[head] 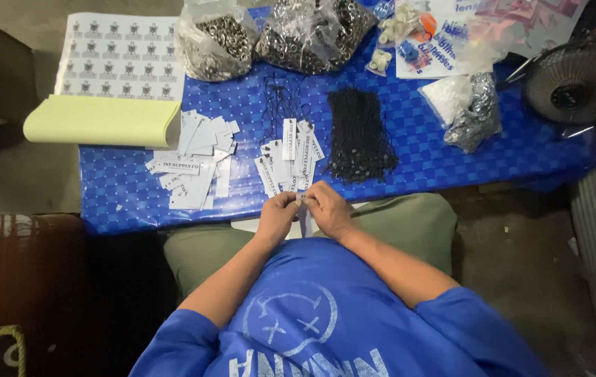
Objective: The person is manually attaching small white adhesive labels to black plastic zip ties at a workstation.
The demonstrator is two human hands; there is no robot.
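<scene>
My left hand (278, 211) and my right hand (327, 208) meet at the near edge of the blue checked table (416, 132), fingertips together on a narrow white paper tag (306, 222) that hangs down between them. Whether a string is pinched with it is too small to tell. Just beyond my hands lies a small pile of strung tags (288, 162) with thin black cords trailing away. A bundle of black strings (359, 136) lies right of that pile. A looser heap of plain white tags (193, 160) sits to the left.
Two clear bags of metal eyelets (218, 36) (312, 31) stand at the table's back. A printed sheet (120, 54) and a pale yellow paper roll (102, 120) lie at the left. Small bags (469, 105) and a black fan (578, 84) are at the right.
</scene>
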